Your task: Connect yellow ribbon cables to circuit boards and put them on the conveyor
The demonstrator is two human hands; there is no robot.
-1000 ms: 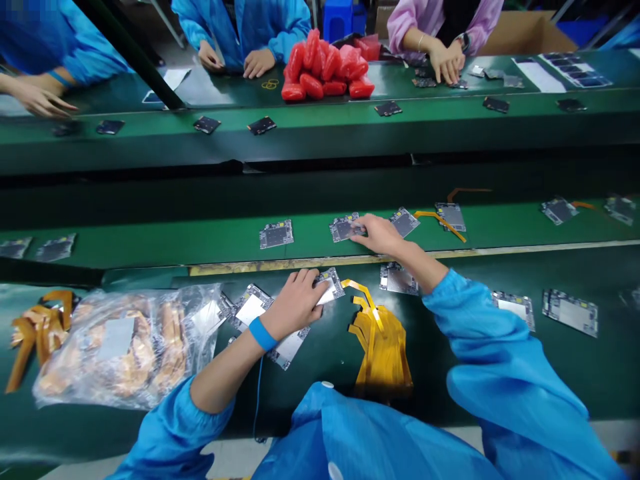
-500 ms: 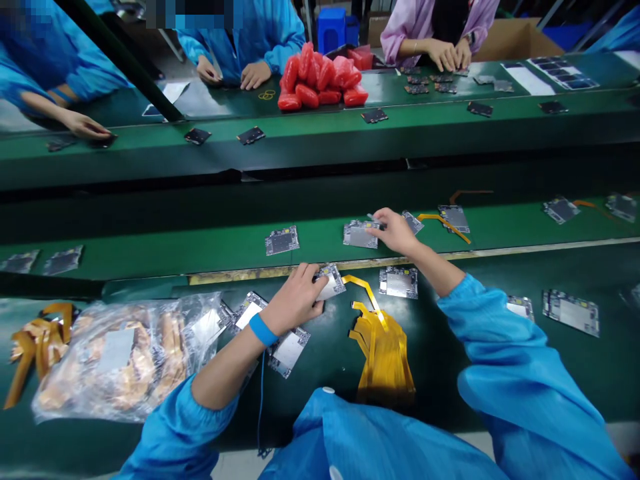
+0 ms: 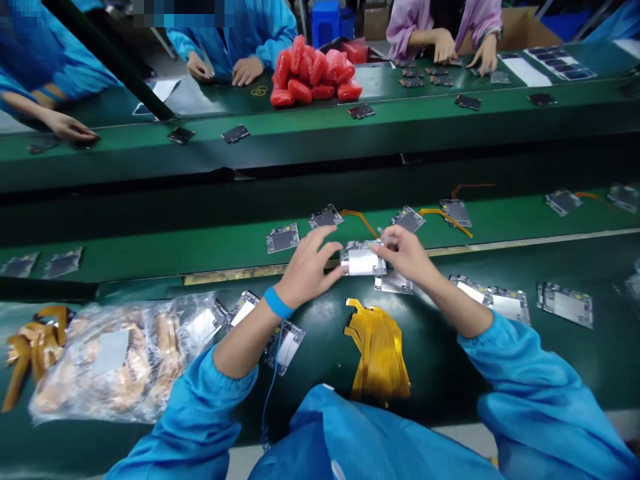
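Note:
My right hand (image 3: 405,252) pinches the right end of a silver circuit board (image 3: 361,262) above the bench edge. Something thin and grey also shows between its fingers, too small to name. My left hand (image 3: 310,267), with a blue wrist strap (image 3: 277,303), has its fingers apart at that board's left end. Under the held board lies another board (image 3: 395,283). On the green belt behind my left hand sits a board (image 3: 325,217) with an orange ribbon cable (image 3: 360,217). A stack of orange ribbon cables (image 3: 377,350) lies on the bench in front of me.
A clear plastic bag of copper-coloured parts (image 3: 125,360) lies at the left, near loose boards (image 3: 287,348). More boards (image 3: 565,305) are at the right. Across the line, people's hands (image 3: 247,71) work near red bundles (image 3: 310,73). A dark post (image 3: 110,57) slants at the upper left.
The board with the ribbon cable went from my left hand onto the belt. My left hand opened. My right hand brought a board from the belt toward me.

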